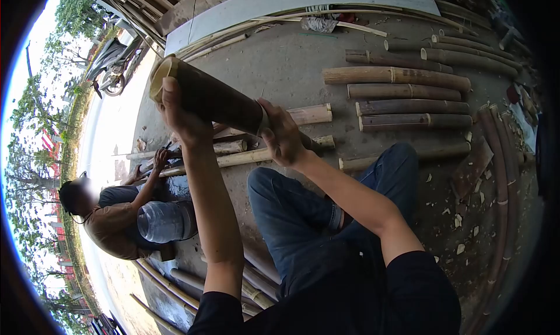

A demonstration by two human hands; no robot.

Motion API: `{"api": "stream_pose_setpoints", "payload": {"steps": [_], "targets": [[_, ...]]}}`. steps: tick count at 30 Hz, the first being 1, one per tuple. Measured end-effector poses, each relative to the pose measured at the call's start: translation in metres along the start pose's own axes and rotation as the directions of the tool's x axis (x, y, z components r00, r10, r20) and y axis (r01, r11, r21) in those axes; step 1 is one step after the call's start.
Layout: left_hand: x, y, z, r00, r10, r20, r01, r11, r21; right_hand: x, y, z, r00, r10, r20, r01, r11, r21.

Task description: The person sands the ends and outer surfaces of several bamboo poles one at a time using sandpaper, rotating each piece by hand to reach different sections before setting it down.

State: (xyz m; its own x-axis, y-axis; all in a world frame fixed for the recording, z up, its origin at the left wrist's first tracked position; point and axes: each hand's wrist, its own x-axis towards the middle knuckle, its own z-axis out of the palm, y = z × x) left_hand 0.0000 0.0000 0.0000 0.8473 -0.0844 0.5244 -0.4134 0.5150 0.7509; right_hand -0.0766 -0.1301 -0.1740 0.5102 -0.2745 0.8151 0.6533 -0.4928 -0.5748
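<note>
A thick, dark bamboo pole point(219, 95) is held up in front of me, its hollow cut end tilted to the upper left. My left hand point(185, 116) grips it near that open end, the thumb pressed on the rim and the other fingers behind the bamboo. Around the node farther down the pole, my right hand point(283, 132) is closed, with thumb and fingers on either side. The pole's lower part runs on behind my right hand. Just below, several cut bamboo pieces point(251, 156) lie on the floor.
Several bamboo lengths point(411, 91) lie in a row at the right. Two long poles point(506, 207) and wood chips point(459, 248) are farther right. A co-worker point(114, 224) sits at the left beside a clear plastic container point(156, 223), hands on bamboo. A motorbike point(114, 67) stands outside.
</note>
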Motion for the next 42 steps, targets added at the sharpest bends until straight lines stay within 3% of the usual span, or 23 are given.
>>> {"api": "stream_pose_setpoints", "payload": {"steps": [2, 3, 5, 7, 8, 9, 12, 13, 16, 18, 19, 21, 22, 25, 28, 29, 32, 34, 35, 37, 38, 42], "targets": [[0.001, -0.007, -0.005, 0.986, 0.164, 0.029, -0.163, 0.923, 0.349, -0.022, 0.02, -0.012, 0.998, 0.026, 0.062, -0.035, 0.989, 0.144], [0.006, -0.002, -0.001, 0.986, 0.157, 0.052, -0.165, 0.916, 0.365, -0.008, 0.01, 0.001, 0.999, 0.036, 0.036, -0.041, 0.987, 0.156], [-0.003, -0.008, 0.026, 0.936, 0.351, -0.034, -0.298, 0.838, 0.458, 0.051, -0.027, 0.005, 0.997, -0.004, -0.071, 0.022, 0.967, 0.255], [-0.009, -0.014, 0.039, 0.944, 0.326, -0.057, -0.272, 0.862, 0.428, 0.123, -0.075, 0.007, 0.989, -0.064, -0.13, 0.089, 0.976, 0.197], [-0.008, -0.021, 0.038, 0.971, 0.229, -0.067, -0.217, 0.964, 0.152, 0.157, -0.094, 0.011, 0.976, -0.142, -0.163, 0.162, 0.98, 0.115], [-0.008, -0.024, 0.037, 0.99, 0.129, -0.049, -0.135, 0.982, -0.133, 0.176, -0.103, 0.013, 0.957, -0.218, -0.189, 0.228, 0.973, 0.033], [-0.011, -0.006, 0.018, 0.997, 0.034, 0.073, -0.026, 0.995, -0.1, 0.172, -0.103, 0.016, 0.937, -0.281, -0.208, 0.266, 0.959, -0.097], [-0.01, -0.002, 0.015, 0.991, -0.007, 0.135, 0.019, 0.996, -0.087, 0.155, -0.093, 0.018, 0.949, -0.237, -0.205, 0.233, 0.971, -0.048], [-0.007, 0.013, 0.015, 0.99, -0.093, 0.108, 0.091, 0.995, 0.03, 0.064, -0.036, 0.019, 0.983, -0.127, -0.136, 0.121, 0.991, -0.05], [-0.004, 0.014, 0.01, 0.985, -0.133, 0.108, 0.131, 0.991, 0.029, 0.061, -0.03, 0.012, 0.982, -0.146, -0.117, 0.141, 0.989, -0.047], [0.001, 0.017, 0.01, 0.986, -0.129, 0.109, 0.126, 0.992, 0.03, 0.07, -0.035, 0.008, 0.982, -0.157, -0.106, 0.151, 0.987, -0.057], [0.008, 0.028, 0.012, 0.936, -0.042, 0.35, 0.002, 0.994, 0.112, 0.116, -0.052, 0.006, 0.935, -0.301, -0.188, 0.301, 0.953, -0.028], [0.014, 0.036, 0.022, 0.917, -0.019, 0.398, -0.066, 0.978, 0.198, 0.144, -0.069, 0.002, 0.922, -0.334, -0.197, 0.327, 0.943, -0.066], [0.034, 0.052, 0.015, 0.867, -0.143, 0.478, 0.123, 0.99, 0.073, 0.175, -0.082, -0.002, 0.895, -0.396, -0.208, 0.37, 0.916, -0.153], [0.029, 0.06, 0.034, 0.885, -0.142, 0.443, 0.066, 0.981, 0.182, 0.137, -0.077, 0.0, 0.903, -0.387, -0.186, 0.363, 0.919, -0.152], [0.032, 0.056, 0.033, 0.904, -0.114, 0.411, -0.064, 0.916, 0.396, 0.12, -0.07, 0.001, 0.927, -0.34, -0.16, 0.327, 0.939, -0.103], [0.029, 0.059, 0.032, 0.858, -0.182, 0.48, -0.059, 0.894, 0.443, 0.107, -0.058, -0.002, 0.936, -0.322, -0.142, 0.31, 0.946, -0.098], [0.02, 0.062, 0.049, 0.892, -0.096, 0.442, -0.131, 0.881, 0.454, 0.152, -0.083, -0.006, 0.915, -0.355, -0.193, 0.333, 0.933, -0.139], [0.026, 0.059, 0.039, 0.93, -0.157, 0.332, -0.026, 0.873, 0.486, 0.174, -0.094, -0.011, 0.881, -0.411, -0.234, 0.374, 0.908, -0.187], [0.037, 0.07, 0.039, 0.833, -0.26, 0.489, -0.086, 0.812, 0.577, 0.187, -0.104, -0.017, 0.932, -0.322, -0.168, 0.287, 0.936, -0.203], [0.035, 0.071, 0.042, 0.836, -0.254, 0.487, -0.087, 0.815, 0.573, 0.192, -0.107, -0.019, 0.964, -0.238, -0.115, 0.208, 0.952, -0.226], [0.025, 0.072, 0.069, 0.88, -0.111, 0.463, -0.26, 0.703, 0.662, 0.133, -0.078, -0.012, 0.914, -0.338, -0.223, 0.258, 0.91, -0.324]]}}
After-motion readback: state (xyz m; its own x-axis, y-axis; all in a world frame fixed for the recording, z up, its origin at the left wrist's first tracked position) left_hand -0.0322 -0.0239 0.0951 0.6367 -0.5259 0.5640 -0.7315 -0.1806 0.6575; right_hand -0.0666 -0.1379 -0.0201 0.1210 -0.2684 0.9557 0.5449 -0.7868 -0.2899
